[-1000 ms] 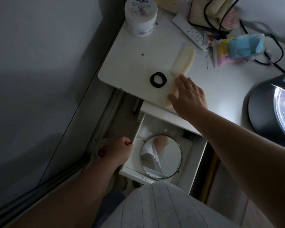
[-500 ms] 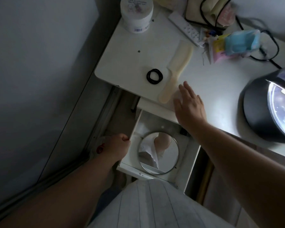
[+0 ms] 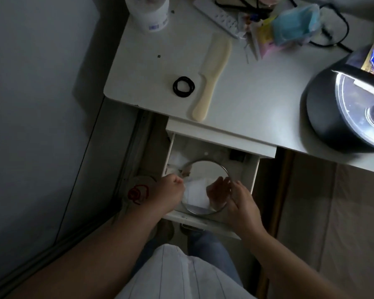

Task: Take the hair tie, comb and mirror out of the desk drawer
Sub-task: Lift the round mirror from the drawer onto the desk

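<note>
The round metal-rimmed mirror (image 3: pixel 205 171) lies flat in the open white drawer (image 3: pixel 254 175). My left hand (image 3: pixel 171 190) is closed at the mirror's left rim, at the drawer's left wall. On the mirror's right rim is my right hand (image 3: pixel 240 201), its fingers extended against the edge and reflected in the glass. The black hair tie (image 3: pixel 183 86) lies on the white desk (image 3: pixel 257 98) near the front left corner. The cream comb (image 3: pixel 209 80) lies just right of the hair tie, handle toward the desk edge.
A black dome-shaped appliance (image 3: pixel 343 108) sits at the desk's right. A white jar (image 3: pixel 148 12), a remote (image 3: pixel 216 17), packets (image 3: pixel 289 31) and black cables (image 3: pixel 337 26) crowd the back. White cloth lies in the drawer's left part. A wall stands close on the left.
My right hand left the desk top and came down to the mirror's right rim. My left hand shifted from the drawer's left wall onto the mirror's left edge.
</note>
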`<state>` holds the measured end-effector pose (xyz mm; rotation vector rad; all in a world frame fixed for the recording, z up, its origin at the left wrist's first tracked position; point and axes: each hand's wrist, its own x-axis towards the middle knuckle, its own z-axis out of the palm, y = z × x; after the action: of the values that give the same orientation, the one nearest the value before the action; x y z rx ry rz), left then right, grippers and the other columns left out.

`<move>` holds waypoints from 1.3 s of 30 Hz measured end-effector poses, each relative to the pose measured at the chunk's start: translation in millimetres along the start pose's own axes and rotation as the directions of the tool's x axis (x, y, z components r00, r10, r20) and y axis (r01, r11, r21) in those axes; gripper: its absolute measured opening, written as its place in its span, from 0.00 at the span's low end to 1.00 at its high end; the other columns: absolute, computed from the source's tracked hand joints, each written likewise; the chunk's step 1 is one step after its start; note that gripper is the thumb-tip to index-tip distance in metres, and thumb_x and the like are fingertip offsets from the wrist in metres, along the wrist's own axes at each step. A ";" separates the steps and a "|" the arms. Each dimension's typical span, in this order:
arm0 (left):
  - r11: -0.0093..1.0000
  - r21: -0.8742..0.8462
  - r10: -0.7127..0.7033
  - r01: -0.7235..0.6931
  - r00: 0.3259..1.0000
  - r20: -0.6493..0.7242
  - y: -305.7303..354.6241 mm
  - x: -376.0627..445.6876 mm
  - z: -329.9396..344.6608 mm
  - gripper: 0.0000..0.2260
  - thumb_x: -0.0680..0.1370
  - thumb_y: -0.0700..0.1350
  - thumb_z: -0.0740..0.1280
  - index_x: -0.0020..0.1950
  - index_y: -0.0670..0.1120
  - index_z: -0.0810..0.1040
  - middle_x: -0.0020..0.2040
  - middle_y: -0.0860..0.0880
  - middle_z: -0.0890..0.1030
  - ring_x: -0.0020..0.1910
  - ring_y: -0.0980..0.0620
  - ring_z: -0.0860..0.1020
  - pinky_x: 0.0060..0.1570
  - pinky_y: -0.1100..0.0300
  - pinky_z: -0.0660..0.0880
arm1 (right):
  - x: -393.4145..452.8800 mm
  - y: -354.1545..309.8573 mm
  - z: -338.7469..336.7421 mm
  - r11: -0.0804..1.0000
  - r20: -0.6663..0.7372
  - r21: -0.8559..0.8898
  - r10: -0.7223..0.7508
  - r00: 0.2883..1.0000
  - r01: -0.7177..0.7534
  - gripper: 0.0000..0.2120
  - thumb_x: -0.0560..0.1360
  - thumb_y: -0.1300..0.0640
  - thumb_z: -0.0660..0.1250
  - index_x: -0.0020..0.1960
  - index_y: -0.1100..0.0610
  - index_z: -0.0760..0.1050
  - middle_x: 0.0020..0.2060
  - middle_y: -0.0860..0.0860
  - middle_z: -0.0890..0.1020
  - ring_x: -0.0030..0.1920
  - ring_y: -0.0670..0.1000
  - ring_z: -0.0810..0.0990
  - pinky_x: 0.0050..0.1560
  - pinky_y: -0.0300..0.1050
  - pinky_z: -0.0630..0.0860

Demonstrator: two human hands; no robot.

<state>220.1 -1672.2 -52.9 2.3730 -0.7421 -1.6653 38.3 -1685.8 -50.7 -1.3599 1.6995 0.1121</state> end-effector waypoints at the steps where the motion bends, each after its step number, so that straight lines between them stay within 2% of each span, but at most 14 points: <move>1: 0.999 0.027 -0.023 0.023 1.000 0.020 0.9 2.2 3.5 0.11 0.77 0.45 0.61 0.58 0.46 0.77 0.58 0.44 0.80 0.50 0.48 0.75 0.45 0.61 0.66 | 2.3 0.3 2.4 0.998 0.023 0.034 0.044 0.999 -0.045 0.23 0.78 0.60 0.59 0.72 0.55 0.63 0.73 0.53 0.66 0.73 0.53 0.64 0.71 0.49 0.63; 3: 0.996 0.067 -0.066 0.063 0.997 0.045 2.3 7.3 8.7 0.16 0.78 0.48 0.60 0.65 0.46 0.73 0.61 0.44 0.77 0.52 0.47 0.74 0.46 0.60 0.65 | 8.3 -1.6 5.5 0.987 0.056 0.120 0.104 0.993 -0.110 0.22 0.76 0.62 0.60 0.70 0.54 0.65 0.63 0.50 0.73 0.67 0.53 0.70 0.66 0.49 0.69; 5: 0.989 0.095 -0.116 0.112 0.993 0.032 2.8 12.4 13.8 0.17 0.79 0.50 0.58 0.66 0.46 0.71 0.62 0.44 0.76 0.51 0.47 0.72 0.47 0.58 0.65 | 15.4 -4.6 7.5 0.966 0.094 0.175 0.176 0.980 -0.191 0.21 0.76 0.64 0.59 0.67 0.53 0.68 0.53 0.46 0.73 0.60 0.51 0.74 0.60 0.48 0.71; 9: 0.976 0.073 -0.205 0.204 0.979 0.016 1.9 20.6 22.7 0.19 0.79 0.51 0.55 0.65 0.42 0.71 0.63 0.41 0.75 0.61 0.41 0.74 0.55 0.54 0.71 | 28.6 -4.8 12.2 0.921 0.144 0.224 0.292 0.946 -0.319 0.18 0.74 0.64 0.57 0.63 0.53 0.69 0.53 0.49 0.74 0.52 0.50 0.72 0.57 0.47 0.72; 13: 0.968 -0.011 -0.251 0.251 0.967 0.042 2.7 25.5 30.2 0.14 0.77 0.50 0.56 0.57 0.47 0.74 0.61 0.40 0.76 0.60 0.40 0.75 0.62 0.46 0.74 | 33.3 -4.8 13.7 0.893 0.144 0.273 0.329 0.933 -0.357 0.16 0.74 0.65 0.57 0.60 0.53 0.70 0.50 0.49 0.75 0.48 0.50 0.73 0.49 0.45 0.69; 16: 0.959 -0.071 -0.272 0.273 0.962 0.026 4.7 23.9 31.1 0.18 0.77 0.49 0.57 0.64 0.46 0.72 0.63 0.42 0.75 0.61 0.40 0.75 0.63 0.45 0.73 | 33.9 -4.1 12.0 0.892 0.144 0.283 0.325 0.935 -0.353 0.15 0.75 0.64 0.57 0.60 0.51 0.68 0.46 0.47 0.73 0.48 0.49 0.71 0.48 0.44 0.67; 19: 0.958 -0.122 -0.263 0.259 0.965 -0.013 4.8 17.5 31.8 0.17 0.77 0.48 0.58 0.63 0.45 0.74 0.60 0.43 0.77 0.58 0.43 0.76 0.61 0.46 0.75 | 27.6 -3.1 9.3 0.892 0.144 0.298 0.311 0.940 -0.340 0.14 0.74 0.64 0.58 0.54 0.48 0.67 0.40 0.41 0.72 0.47 0.48 0.72 0.42 0.41 0.68; 22: 0.964 -0.155 -0.222 0.216 0.975 -0.018 6.8 5.2 27.9 0.16 0.77 0.47 0.59 0.63 0.44 0.73 0.57 0.43 0.79 0.52 0.45 0.77 0.55 0.50 0.76 | 14.4 -3.2 5.5 0.896 0.140 0.329 0.267 0.953 -0.299 0.20 0.75 0.65 0.58 0.62 0.47 0.68 0.46 0.42 0.73 0.51 0.48 0.72 0.49 0.43 0.70; 26: 0.965 -0.205 -0.168 0.164 0.986 0.000 13.3 -17.3 13.9 0.18 0.79 0.46 0.59 0.69 0.47 0.68 0.45 0.46 0.78 0.37 0.52 0.75 0.33 0.59 0.70 | -7.0 -4.9 -8.3 0.896 0.142 0.377 0.197 0.970 -0.237 0.24 0.77 0.64 0.58 0.70 0.48 0.63 0.59 0.47 0.74 0.50 0.45 0.72 0.44 0.38 0.70; 28: 0.969 -0.217 -0.125 0.121 0.992 -0.005 18.6 -28.9 7.0 0.19 0.79 0.47 0.58 0.70 0.48 0.69 0.49 0.45 0.80 0.40 0.50 0.77 0.37 0.57 0.72 | -15.6 -6.9 -18.7 0.892 0.131 0.400 0.172 0.976 -0.211 0.25 0.77 0.63 0.59 0.72 0.49 0.61 0.62 0.49 0.74 0.51 0.44 0.73 0.47 0.39 0.70; 31: 0.977 -0.210 -0.040 0.032 0.999 -0.033 32.2 -45.2 -3.4 0.13 0.79 0.46 0.58 0.62 0.48 0.75 0.45 0.44 0.81 0.37 0.49 0.75 0.38 0.56 0.69 | -22.8 -14.2 -39.1 0.886 0.084 0.441 0.120 0.989 -0.145 0.25 0.77 0.62 0.59 0.72 0.50 0.61 0.60 0.50 0.74 0.50 0.44 0.74 0.50 0.42 0.70; 33: 0.980 -0.199 0.012 -0.020 0.999 -0.045 43.1 -54.4 -8.8 0.07 0.80 0.45 0.57 0.54 0.52 0.73 0.39 0.50 0.78 0.36 0.52 0.74 0.36 0.59 0.68 | -24.7 -19.7 -52.1 0.877 0.045 0.470 0.092 0.995 -0.103 0.24 0.76 0.63 0.61 0.71 0.50 0.63 0.57 0.49 0.74 0.56 0.49 0.74 0.57 0.49 0.72; 36: 0.966 -0.236 0.092 -0.108 0.993 -0.079 62.7 -63.9 -17.0 0.08 0.79 0.44 0.58 0.54 0.54 0.73 0.37 0.52 0.76 0.36 0.52 0.73 0.40 0.58 0.69 | -19.2 -29.2 -70.2 0.853 -0.041 0.521 0.057 0.998 -0.027 0.25 0.70 0.60 0.63 0.67 0.51 0.69 0.58 0.51 0.77 0.60 0.54 0.76 0.63 0.60 0.72; 39: 0.959 -0.240 0.125 -0.149 0.985 -0.115 86.1 -66.9 -23.3 0.13 0.79 0.42 0.59 0.37 0.57 0.68 0.35 0.54 0.73 0.34 0.53 0.71 0.36 0.59 0.67 | -6.8 -41.8 -92.0 0.797 -0.071 0.602 -0.003 0.997 0.045 0.20 0.65 0.59 0.65 0.57 0.54 0.75 0.52 0.56 0.81 0.56 0.57 0.80 0.62 0.62 0.73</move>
<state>197.4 -1718.8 45.9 2.1613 -0.6253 -1.4779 17.6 -1749.9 24.9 -0.9004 1.5764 -0.4671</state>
